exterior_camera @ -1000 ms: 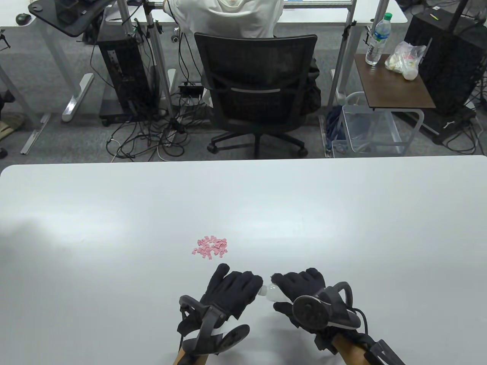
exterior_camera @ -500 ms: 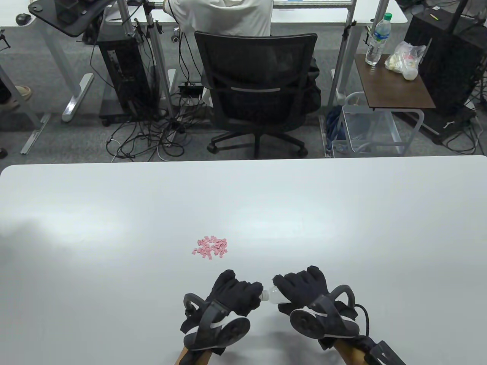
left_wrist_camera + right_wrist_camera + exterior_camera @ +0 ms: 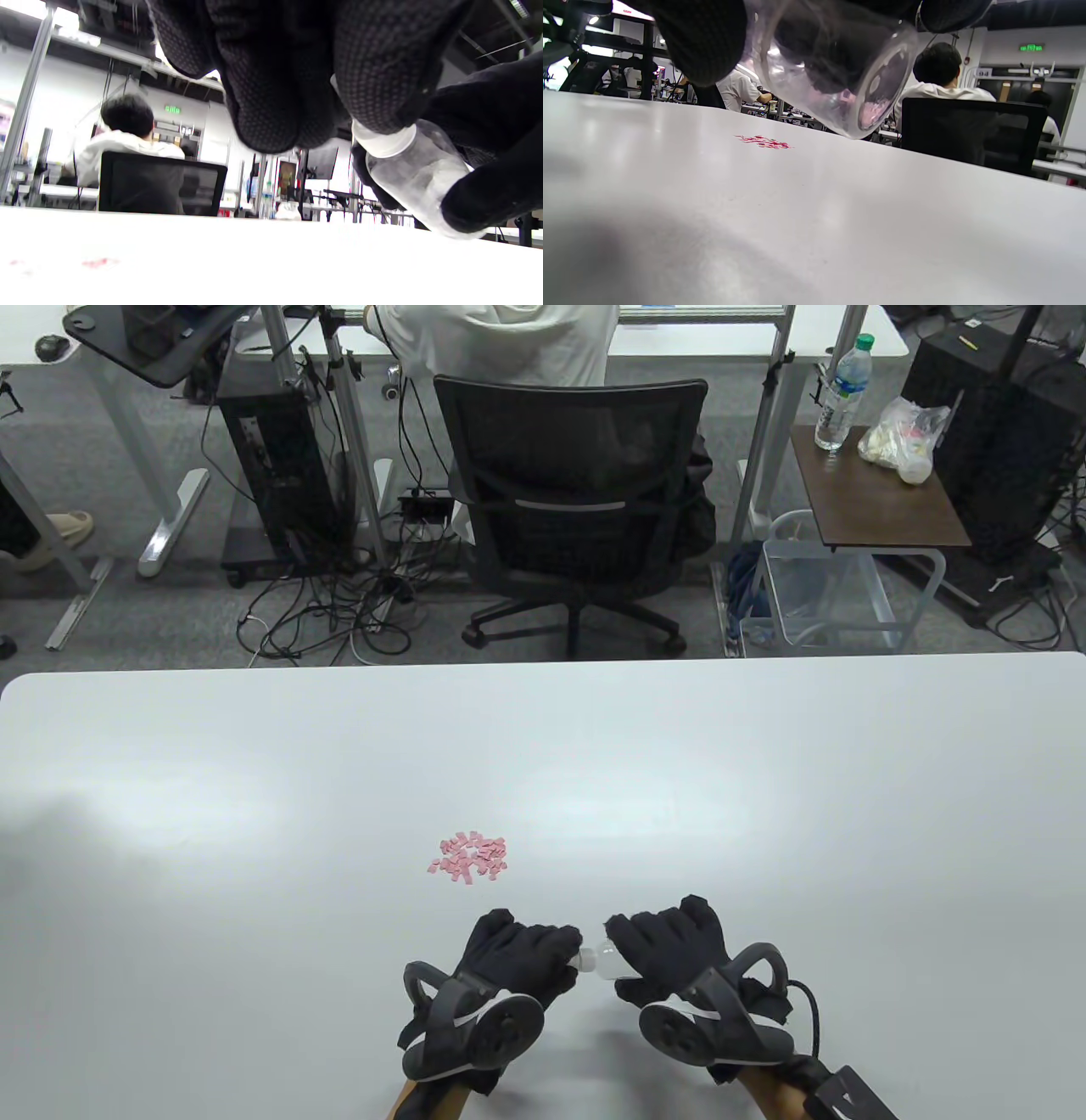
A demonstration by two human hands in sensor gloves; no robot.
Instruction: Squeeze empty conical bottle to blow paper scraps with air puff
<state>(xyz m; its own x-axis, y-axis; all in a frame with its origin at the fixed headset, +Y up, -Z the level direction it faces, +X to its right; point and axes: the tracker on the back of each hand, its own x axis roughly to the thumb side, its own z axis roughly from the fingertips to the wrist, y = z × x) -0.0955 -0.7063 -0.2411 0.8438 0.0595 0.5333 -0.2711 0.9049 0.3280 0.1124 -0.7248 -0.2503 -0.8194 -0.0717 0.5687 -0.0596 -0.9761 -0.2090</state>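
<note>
A small clear conical bottle (image 3: 602,959) with a white cap is held sideways just above the white table (image 3: 764,814), near its front edge. My right hand (image 3: 638,952) grips the bottle's body, which shows from below in the right wrist view (image 3: 835,72). My left hand (image 3: 563,952) has its fingers curled over the cap end; the white cap (image 3: 384,143) shows under those fingers in the left wrist view. A small pile of pink paper scraps (image 3: 471,858) lies on the table a hand's length beyond my left hand. The scraps also show in the right wrist view (image 3: 763,142).
Beyond the table's far edge stand a black office chair (image 3: 577,509) with a seated person, cables on the floor, and a small brown side table (image 3: 878,492) at the right. The table carries only the scraps and my hands.
My left hand's fingers have curled from flat onto the bottle's cap, and its wrist has turned. My right hand has kept its grip on the bottle, almost in place. The scraps have not moved.
</note>
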